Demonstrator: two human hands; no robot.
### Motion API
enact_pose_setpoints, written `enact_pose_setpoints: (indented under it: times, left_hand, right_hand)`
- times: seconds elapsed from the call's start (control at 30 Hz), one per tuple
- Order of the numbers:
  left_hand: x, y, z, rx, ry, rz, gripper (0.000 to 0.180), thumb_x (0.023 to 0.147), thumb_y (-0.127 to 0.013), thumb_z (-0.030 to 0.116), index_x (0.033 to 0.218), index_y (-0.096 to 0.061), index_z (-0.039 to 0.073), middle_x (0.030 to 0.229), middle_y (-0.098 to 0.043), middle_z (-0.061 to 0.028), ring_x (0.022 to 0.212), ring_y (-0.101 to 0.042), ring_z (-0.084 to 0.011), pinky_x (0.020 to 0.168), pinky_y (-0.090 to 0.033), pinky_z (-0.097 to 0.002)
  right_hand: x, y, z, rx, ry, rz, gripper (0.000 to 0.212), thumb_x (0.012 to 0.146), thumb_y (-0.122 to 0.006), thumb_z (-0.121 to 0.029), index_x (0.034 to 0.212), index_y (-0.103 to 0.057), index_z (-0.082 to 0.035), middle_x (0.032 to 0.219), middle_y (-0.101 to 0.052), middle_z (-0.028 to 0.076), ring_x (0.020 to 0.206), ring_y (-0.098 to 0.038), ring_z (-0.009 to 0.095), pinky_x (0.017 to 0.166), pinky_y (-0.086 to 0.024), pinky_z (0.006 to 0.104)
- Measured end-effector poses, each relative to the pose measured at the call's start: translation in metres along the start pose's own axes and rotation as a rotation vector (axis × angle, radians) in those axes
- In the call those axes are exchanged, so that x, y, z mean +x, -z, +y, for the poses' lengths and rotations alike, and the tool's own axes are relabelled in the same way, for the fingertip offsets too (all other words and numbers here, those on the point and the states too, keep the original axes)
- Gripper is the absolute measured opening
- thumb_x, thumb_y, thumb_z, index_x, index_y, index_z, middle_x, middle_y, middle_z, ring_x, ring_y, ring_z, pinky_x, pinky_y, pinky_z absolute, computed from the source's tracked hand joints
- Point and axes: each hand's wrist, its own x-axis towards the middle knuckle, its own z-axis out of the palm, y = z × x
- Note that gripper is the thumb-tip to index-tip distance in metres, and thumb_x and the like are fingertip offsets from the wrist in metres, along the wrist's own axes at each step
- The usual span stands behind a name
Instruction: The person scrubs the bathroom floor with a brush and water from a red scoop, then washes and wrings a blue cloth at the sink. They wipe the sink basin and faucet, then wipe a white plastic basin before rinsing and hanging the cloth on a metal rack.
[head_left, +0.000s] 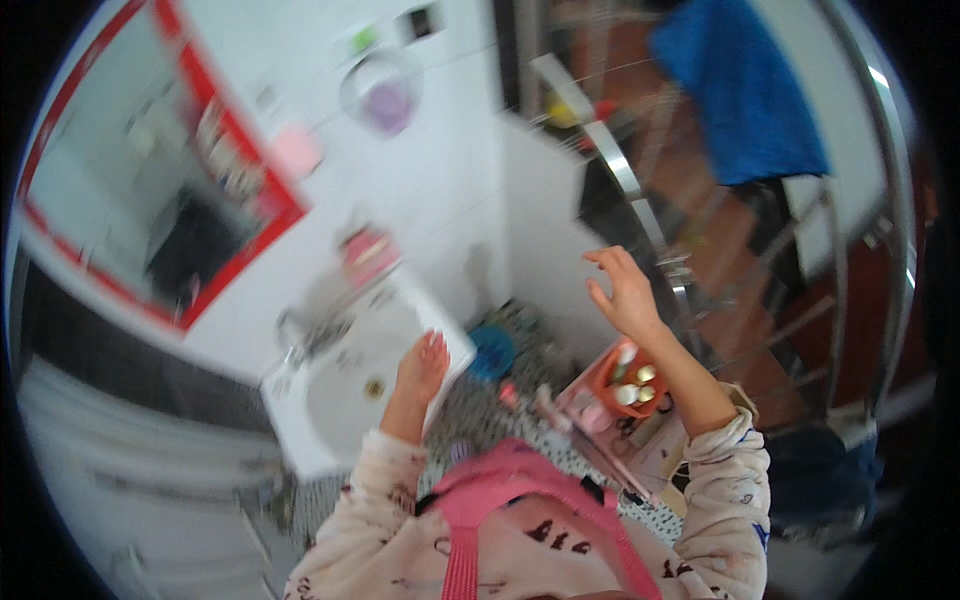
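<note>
My left hand [424, 365] is over the right rim of a white washbasin [325, 400], its fingers loosely bent and somewhat blurred, with nothing visible in them. Behind it, a chrome tap [300, 340] stands at the basin's back edge. My right hand [625, 290] is raised in the air, open, thumb and fingers apart and holding nothing. Below my right forearm, a pink rack [650, 460] carries an orange basket [605, 375] of small bottles and jars.
A red-framed mirror [250, 250] hangs at the left, near a wall hook holding a purple item [388, 107]. A pink holder [368, 255] sits above the basin. A blue basin [492, 352] is on the speckled floor. Metal rails [890, 150] and a blue towel [745, 100] are at the right.
</note>
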Motion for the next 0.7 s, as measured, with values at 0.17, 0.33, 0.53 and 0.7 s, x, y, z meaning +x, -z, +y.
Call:
enact_pose_setpoints:
  times: [0.17,0.33,0.53,0.7]
  left_hand:
    - [-0.042,0.132,0.084,-0.256,-0.314,0.171,0.027,0.086,-0.053,0.011,0.113,-0.055,0.009,0.111,-0.058,-0.0061,0.098,-0.055,-0.0199,0.091,-0.047,-0.0362]
    - [-0.057,0.224,0.127,-0.481,-0.284,0.223,0.027,0.091,-0.050,0.020,0.115,-0.052,0.008,0.120,-0.056,-0.0114,0.100,-0.055,-0.0227,0.093,-0.045,-0.0363]
    - [-0.027,0.281,0.139,-0.540,-0.110,0.061,0.034,0.097,-0.042,0.027,0.121,-0.049,0.004,0.126,-0.053,-0.0158,0.110,-0.052,-0.0260,0.099,-0.042,-0.0387]
    - [-0.023,0.306,0.154,-0.475,0.006,0.202,0.036,0.099,-0.036,0.028,0.121,-0.049,0.002,0.126,-0.053,-0.0155,0.115,-0.051,-0.0259,0.101,-0.041,-0.0388]
  right_hand:
    - [-0.012,-0.189,-0.074,0.324,-0.050,-0.553,0.043,0.083,-0.065,-0.021,0.122,-0.053,-0.007,0.113,-0.055,0.017,0.100,-0.056,0.032,0.087,-0.046,0.0399]
    - [0.014,-0.362,-0.199,0.228,0.150,-0.926,0.073,0.081,-0.067,-0.037,0.139,-0.036,-0.008,0.128,-0.048,0.022,0.114,-0.050,0.039,0.095,-0.043,0.0446]
    - [0.038,-0.541,-0.253,0.143,-0.137,-0.529,0.063,0.081,-0.061,-0.020,0.137,-0.037,-0.005,0.130,-0.048,0.020,0.115,-0.051,0.036,0.095,-0.044,0.0447]
    - [0.058,-0.565,-0.283,0.006,-0.137,-0.597,0.045,0.081,-0.056,-0.005,0.125,-0.049,-0.009,0.117,-0.056,0.014,0.098,-0.061,0.033,0.083,-0.050,0.0429]
